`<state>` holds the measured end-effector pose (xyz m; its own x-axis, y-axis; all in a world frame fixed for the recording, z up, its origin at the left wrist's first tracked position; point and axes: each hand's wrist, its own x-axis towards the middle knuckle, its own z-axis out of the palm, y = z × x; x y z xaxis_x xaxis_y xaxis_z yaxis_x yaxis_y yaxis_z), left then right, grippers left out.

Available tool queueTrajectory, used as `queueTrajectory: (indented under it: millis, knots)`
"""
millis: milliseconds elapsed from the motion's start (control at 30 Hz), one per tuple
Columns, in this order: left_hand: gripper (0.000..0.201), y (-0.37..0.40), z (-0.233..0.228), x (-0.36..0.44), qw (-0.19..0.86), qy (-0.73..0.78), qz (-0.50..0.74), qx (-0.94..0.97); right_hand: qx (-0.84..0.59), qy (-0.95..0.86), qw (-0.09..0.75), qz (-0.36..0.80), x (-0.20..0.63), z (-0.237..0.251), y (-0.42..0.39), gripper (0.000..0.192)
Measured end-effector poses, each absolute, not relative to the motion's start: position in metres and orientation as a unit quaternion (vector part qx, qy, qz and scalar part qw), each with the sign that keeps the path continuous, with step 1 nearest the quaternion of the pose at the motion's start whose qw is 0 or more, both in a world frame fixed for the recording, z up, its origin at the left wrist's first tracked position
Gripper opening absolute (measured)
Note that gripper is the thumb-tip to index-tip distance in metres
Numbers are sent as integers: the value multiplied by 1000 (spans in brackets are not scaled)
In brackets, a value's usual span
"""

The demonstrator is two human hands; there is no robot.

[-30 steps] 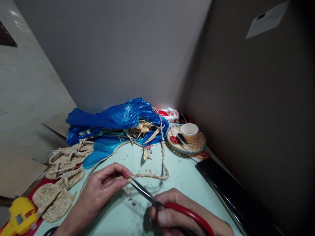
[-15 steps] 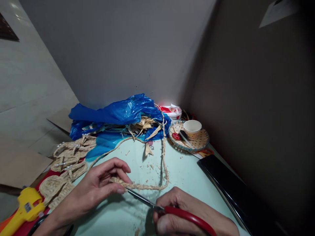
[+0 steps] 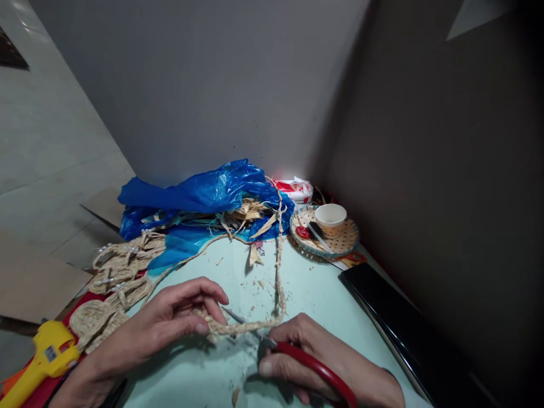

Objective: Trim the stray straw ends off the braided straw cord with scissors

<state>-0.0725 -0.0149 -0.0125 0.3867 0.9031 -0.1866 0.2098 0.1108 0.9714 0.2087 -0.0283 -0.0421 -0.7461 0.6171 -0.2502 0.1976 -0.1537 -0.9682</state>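
A braided straw cord (image 3: 250, 327) runs from my left hand (image 3: 178, 311) across the front of the table, then bends back toward the blue bag. My left hand is closed on the cord's coiled end, thumb in front and fingers behind; much of the coil is hidden in the palm. Red-handled scissors (image 3: 314, 368) are gripped in my right hand (image 3: 323, 357), to the right of the left one. Their metal blades point left and pass behind the cord, with the tip showing just above it, near my left fingers.
A blue plastic bag (image 3: 195, 195) of dried straw lies at the back. A woven tray (image 3: 344, 246) holds a white cup (image 3: 330, 218). Woven straw soles (image 3: 91, 320) and a yellow glue gun (image 3: 51, 351) lie left; a long black object (image 3: 408, 323) lies right. Straw scraps dot the table (image 3: 314, 294).
The scissors have shifted slightly left, and their blades have gone from beside the cord's underside to behind it. The cord's bend has moved a little left.
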Motion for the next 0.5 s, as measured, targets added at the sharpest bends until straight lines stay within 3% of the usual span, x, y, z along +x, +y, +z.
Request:
queueTrajectory:
  millis: [133,300,500]
  knots:
    - [11,-11,-15,-74,545,484,341,593,-358,-653,155,650,209,-48,-24,48]
    - [22,-6,-25,-71,532,490,371,583,-406,-619,191,644,210,-51,-19,48]
    - [26,-8,-24,-62,540,507,370,561,-372,-651,152,644,211,-50,-21,47]
